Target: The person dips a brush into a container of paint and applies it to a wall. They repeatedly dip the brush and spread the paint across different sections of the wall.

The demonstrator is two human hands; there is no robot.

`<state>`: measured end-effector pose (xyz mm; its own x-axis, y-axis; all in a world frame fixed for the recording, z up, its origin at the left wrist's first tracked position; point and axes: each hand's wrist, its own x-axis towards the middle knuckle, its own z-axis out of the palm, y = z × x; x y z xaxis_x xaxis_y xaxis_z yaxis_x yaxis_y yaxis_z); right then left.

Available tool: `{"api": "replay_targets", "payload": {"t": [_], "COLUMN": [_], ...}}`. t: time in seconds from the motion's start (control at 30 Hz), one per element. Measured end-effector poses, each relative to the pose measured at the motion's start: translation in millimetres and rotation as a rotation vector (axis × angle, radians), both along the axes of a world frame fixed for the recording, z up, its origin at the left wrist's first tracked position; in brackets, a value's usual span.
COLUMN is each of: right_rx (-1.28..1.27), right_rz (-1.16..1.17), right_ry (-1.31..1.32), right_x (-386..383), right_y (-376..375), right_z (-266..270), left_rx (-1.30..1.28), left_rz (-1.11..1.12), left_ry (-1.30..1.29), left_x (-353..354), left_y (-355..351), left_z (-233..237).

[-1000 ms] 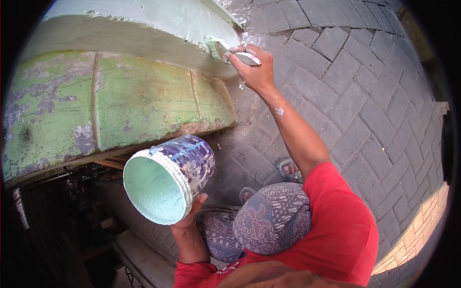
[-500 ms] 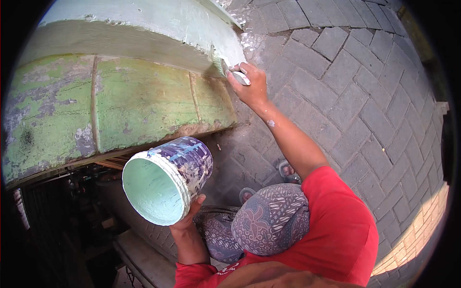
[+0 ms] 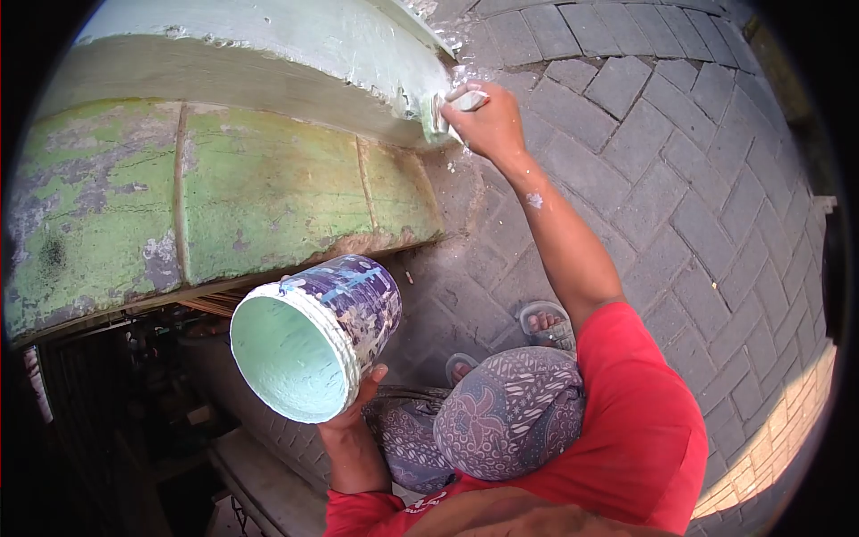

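My right hand is closed around the white handle of a paintbrush. The brush's pale-green bristles press against the end of the light-painted wall ledge. In my left hand is a paint bucket, tilted so its mouth faces me. Pale mint paint coats the bucket's inside, and its purple outer side is smeared with dried paint. Most of my left fingers are hidden behind and beneath the bucket.
Below the ledge is a worn green wall face with peeling patches. Grey paving bricks cover the ground on the right. My patterned knee and sandalled feet are near the bucket. A dark opening with clutter lies at lower left.
My right hand and the paintbrush have moved up and right along the end of the ledge, and the brush has turned. The bucket in my left hand has barely shifted.
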<state>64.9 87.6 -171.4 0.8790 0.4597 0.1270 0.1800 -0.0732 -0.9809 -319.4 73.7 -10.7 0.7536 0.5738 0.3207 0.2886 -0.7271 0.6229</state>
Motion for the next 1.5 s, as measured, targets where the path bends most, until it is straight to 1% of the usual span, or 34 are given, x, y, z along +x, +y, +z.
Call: {"api": "replay_targets", "payload": {"t": [0.03, 0.07, 0.13, 0.17, 0.2, 0.27, 0.3, 0.33, 0.37, 0.4, 0.5, 0.57, 0.63, 0.67, 0.7, 0.73, 0.8, 0.83, 0.9, 0.93, 1.0, 1.03, 1.07, 1.1, 1.13, 1.2, 1.23, 1.27, 1.3, 1.33, 1.37, 1.4, 1.47, 1.5], "right_rx": [0.132, 0.124, 0.338, 0.276, 0.281, 0.347, 0.346, 0.079, -0.188, -0.191, -0.118, -0.133, -0.098, 0.097, 0.288, 0.282, 0.709, 0.717, 0.904, 0.875, 0.776, 0.695, 0.602, 0.508, 0.517, -0.200, -0.193, -0.180, -0.170, -0.159, -0.150, -0.047, 0.204, 0.350], "right_rz": [-0.077, -0.073, -0.057, 0.011, 0.004, 0.056, 0.058, -0.026, -0.104, -0.106, -0.156, -0.118, -0.068, -0.032, 0.002, 0.005, -0.023, -0.015, 0.118, 0.158, 0.096, 0.038, -0.017, -0.074, -0.072, -0.193, -0.197, -0.139, -0.081, -0.042, -0.001, 0.011, 0.019, 0.020], "right_ry": [0.010, 0.014, -0.036, 0.046, 0.045, 0.563, 0.561, 0.344, 0.130, 0.133, 0.261, 0.226, 0.218, 0.289, 0.360, 0.364, 0.387, 0.379, 0.550, 0.638, 0.789, 0.838, 0.836, 0.832, 0.813, 0.204, 0.189, 0.201, 0.217, 0.180, 0.150, 0.133, 0.138, 0.158], "right_x": [1.6, 1.0, -1.6, -5.4, -4.3, 4.5, 5.1, 5.2, 2.5, 3.5, 1.4, 2.0, 13.0, 23.2, 32.7, 38.5, 46.2, 47.1, 45.0, 39.9, 36.0, 33.0, 31.3, 33.0, 38.1, 48.7, 53.9, 57.5, 59.2, 57.4, 53.6, 50.7, 51.3, 51.9], "right_y": [1.0, 5.8, 15.8, 19.3, 20.5, 15.0, 12.9, 9.9, 6.5, 8.5, 22.6, 43.2, 42.9, 43.7, 43.3, 38.7, 33.2, 36.3, 43.6, 47.1, 56.3, 56.2, 55.7, 53.0, 46.8, 37.7, 42.6, 50.5, 59.4, 63.0, 62.4, 59.0, 59.1, 60.7], "right_z": [1.4, -0.2, -4.3, -14.4, -27.5, -62.5, -83.5, -105.8, -114.6, -121.7, -119.9, -94.5, -37.0, -14.7, 4.6, 28.4, 70.0, 72.8, 67.7, 50.7, -5.0, -32.3, -59.5, -75.9, -77.7, -69.3, -56.0, -32.9, -10.0, 33.2, 86.9, 135.5, 222.2, 265.8], "left_rx": [-0.059, -0.120, -0.150, -0.071, 0.011, 0.015, -0.085, -0.188, -0.199, -0.202, -0.161, -0.241, -0.191, -0.151, -0.213, -0.219, -0.238, -0.180, -0.162, -0.158, -0.146, -0.223, -0.298, -0.343, -0.337, -0.474, -0.411, -0.404, -0.455, -0.508, -0.704, -0.748, -0.477, -0.548], "left_rz": [0.009, 0.019, 0.027, -0.033, -0.095, -0.092, -0.030, 0.029, 0.023, 0.021, 0.019, 0.051, 0.045, 0.047, 0.056, 0.061, 0.047, 0.038, 0.020, 0.002, 0.055, 0.069, 0.076, 0.061, 0.051, 0.028, -0.049, -0.058, -0.058, -0.056, -0.004, -0.023, -0.101, -0.145], "left_ry": [-0.032, -0.060, -0.040, -0.030, -0.022, -0.021, -0.095, -0.168, -0.152, -0.149, -0.102, -0.106, -0.083, -0.055, -0.047, -0.045, -0.084, -0.029, -0.023, -0.011, -0.057, -0.068, -0.079, -0.151, -0.168, -0.155, -0.119, -0.134, -0.121, -0.101, -0.186, -0.202, -0.175, -0.052], "left_x": [0.9, 0.7, -2.1, 0.2, 2.4, 0.9, 0.9, 0.6, -3.9, -4.8, -6.1, -4.6, -3.4, -3.4, -0.7, 2.8, 14.3, 18.9, 17.5, 17.5, 26.3, 20.3, 20.3, 30.0, 34.7, 40.4, 39.7, 40.3, 41.3, 41.1, 40.9, 34.3, 66.6, 59.2], "left_y": [-0.7, -1.9, -1.7, -0.6, 1.5, -0.7, -2.8, -3.2, -1.2, 0.8, 0.8, 1.5, 5.3, 5.1, 5.1, 4.1, 6.7, 8.3, 9.7, 13.5, 8.4, 7.7, 8.0, 7.1, 7.0, 4.4, 7.1, 8.6, 8.1, 6.3, 1.3, 6.1, 4.2, 6.6], "left_z": [-1.0, -1.6, -2.5, -0.9, 1.0, 1.7, -1.2, -4.4, -5.8, -6.5, -7.2, -7.7, -8.7, -9.9, -10.0, -9.8, -10.1, -8.4, -7.4, -8.2, -2.5, -3.9, -4.2, 0.2, 4.2, 12.7, 12.3, 12.3, 12.4, 14.3, 16.7, 16.6, 64.0, 79.0]}}
